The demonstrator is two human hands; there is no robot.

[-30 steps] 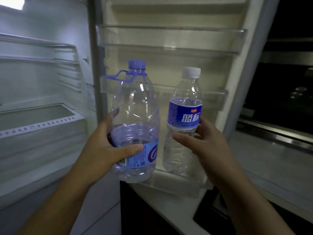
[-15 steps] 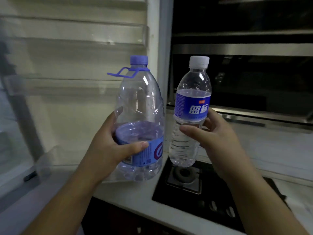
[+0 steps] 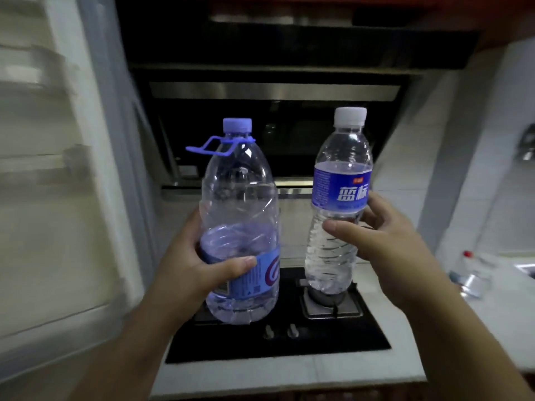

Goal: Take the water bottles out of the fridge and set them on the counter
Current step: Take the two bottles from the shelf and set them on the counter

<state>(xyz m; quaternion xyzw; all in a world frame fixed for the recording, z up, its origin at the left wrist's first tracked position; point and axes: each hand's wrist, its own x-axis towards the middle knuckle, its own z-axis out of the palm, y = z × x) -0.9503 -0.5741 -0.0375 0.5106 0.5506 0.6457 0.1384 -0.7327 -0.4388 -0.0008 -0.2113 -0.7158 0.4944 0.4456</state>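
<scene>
My left hand (image 3: 191,267) grips a large clear bottle (image 3: 240,204) with a blue cap, a blue carry handle and a blue label; it is partly filled. My right hand (image 3: 385,247) grips a slimmer bottle (image 3: 338,204) with a white cap and a dark blue label. Both bottles are upright in the air above the black gas hob (image 3: 278,340). The white counter (image 3: 289,374) runs below and to the right. The open fridge door (image 3: 72,169) stands blurred at the left.
A dark range hood (image 3: 275,91) hangs over the hob. Two knobs sit at the hob's front. A clear glass container with a red top (image 3: 472,273) stands on the counter at the right, near a sink edge (image 3: 525,267).
The view has swung right, away from the fridge, to face the hob. Both hands carried the bottles along and still hold them upright, side by side.
</scene>
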